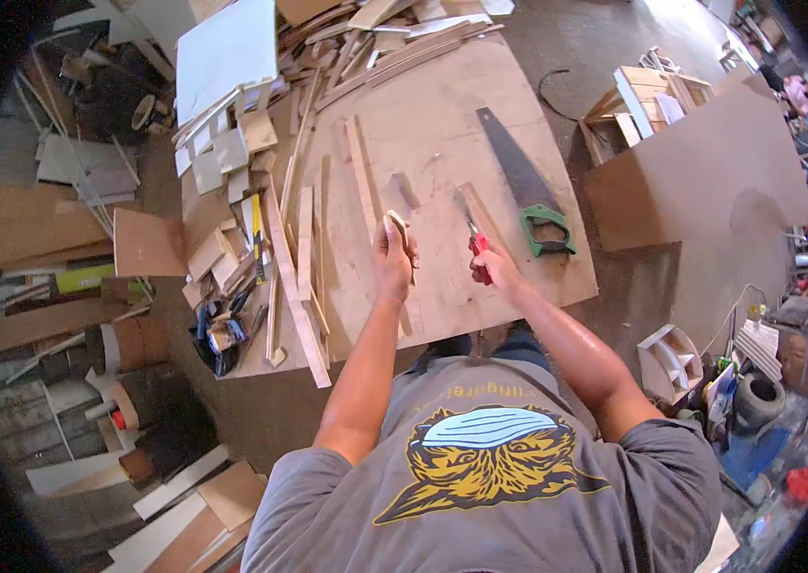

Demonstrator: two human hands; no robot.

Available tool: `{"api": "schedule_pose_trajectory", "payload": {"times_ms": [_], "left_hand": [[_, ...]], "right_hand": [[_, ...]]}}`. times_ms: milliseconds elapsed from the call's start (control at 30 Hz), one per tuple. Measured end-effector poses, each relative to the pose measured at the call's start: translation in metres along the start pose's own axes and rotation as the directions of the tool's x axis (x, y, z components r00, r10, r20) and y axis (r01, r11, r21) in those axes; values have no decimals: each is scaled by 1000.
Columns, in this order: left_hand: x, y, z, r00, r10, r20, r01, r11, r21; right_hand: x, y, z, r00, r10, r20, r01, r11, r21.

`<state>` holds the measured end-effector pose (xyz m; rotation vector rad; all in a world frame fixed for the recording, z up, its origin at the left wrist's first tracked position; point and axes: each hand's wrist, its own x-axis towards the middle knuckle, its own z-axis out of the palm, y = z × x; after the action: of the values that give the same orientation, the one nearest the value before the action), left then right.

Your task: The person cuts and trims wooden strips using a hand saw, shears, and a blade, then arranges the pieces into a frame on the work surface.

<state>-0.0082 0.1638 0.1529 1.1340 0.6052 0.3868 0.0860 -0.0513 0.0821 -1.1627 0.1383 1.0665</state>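
Note:
My left hand (393, 258) is closed around a small wooden piece (397, 222), whose pale end sticks out above the fingers. In my right hand (494, 268) is a red-handled tool (480, 243), gripped by the handle, with its thin metal end pointing up and away from me. Both hands are over the near part of the plywood table, apart from each other. A wooden strip (482, 212) lies just beyond my right hand. Farther right on the table rests a handsaw (509, 158) with a green handle. A small block (405, 191) lies beyond my left hand.
Long wooden strips (299, 286) and a yellow tool (257, 229) lie on the table's (452, 86) left side. Offcuts and a white panel (227, 57) are piled at the back left. A large brown board (700, 167) stands to the right.

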Motion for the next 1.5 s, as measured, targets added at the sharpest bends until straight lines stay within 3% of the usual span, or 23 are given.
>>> {"api": "schedule_pose_trajectory", "payload": {"times_ms": [100,133,200,267,367,400,467,533,667,833,1067,1167,1267,1367,1400,1467,1500], "left_hand": [[-11,14,55,979,52,199,-46,998,-39],[-19,20,78,974,35,225,-28,999,-33],[-25,26,116,942,64,330,-64,998,-12],[-35,25,154,917,44,397,-49,999,4],[-39,9,205,853,56,518,0,994,-107],[-41,6,223,810,94,578,-7,988,-151],[-59,8,264,852,36,523,-8,998,-56],[-68,-6,295,831,12,557,8,999,-33],[-87,-27,352,693,76,717,-82,996,-27],[-106,-59,410,662,16,749,4,1000,-24],[-132,-80,466,623,-57,780,89,996,1],[-124,-114,474,546,-70,835,194,980,-45],[-124,-130,488,500,-65,863,100,995,17],[-137,-135,508,484,-129,865,142,988,68],[-136,-135,516,398,-96,912,210,978,11],[-145,-137,526,434,-107,895,188,982,27],[-152,-132,532,452,-115,884,179,983,37]], "right_hand": [[-52,-25,14,976,-200,-89,184,970,-161],[-76,-35,24,929,-309,-204,261,937,-233],[-122,-63,27,835,-514,-198,360,781,-510],[-167,-90,28,707,-680,-194,368,588,-720],[-200,-97,2,587,-761,-276,283,512,-811],[-213,-102,-2,570,-760,-314,224,511,-830],[-236,-112,-13,516,-785,-342,199,499,-844],[-252,-116,-30,473,-793,-383,160,505,-848],[-285,-129,-64,364,-816,-449,122,520,-846],[-313,-137,-110,295,-798,-525,97,572,-815],[-333,-136,-157,235,-761,-605,30,627,-778],[-336,-133,-175,144,-789,-597,42,608,-793],[-344,-133,-192,178,-735,-655,-1,665,-747],[-341,-128,-212,180,-669,-721,90,741,-666],[-340,-126,-218,130,-675,-726,122,738,-664],[-341,-125,-229,29,-679,-734,186,725,-663],[-344,-126,-230,26,-703,-710,155,705,-692]]}}
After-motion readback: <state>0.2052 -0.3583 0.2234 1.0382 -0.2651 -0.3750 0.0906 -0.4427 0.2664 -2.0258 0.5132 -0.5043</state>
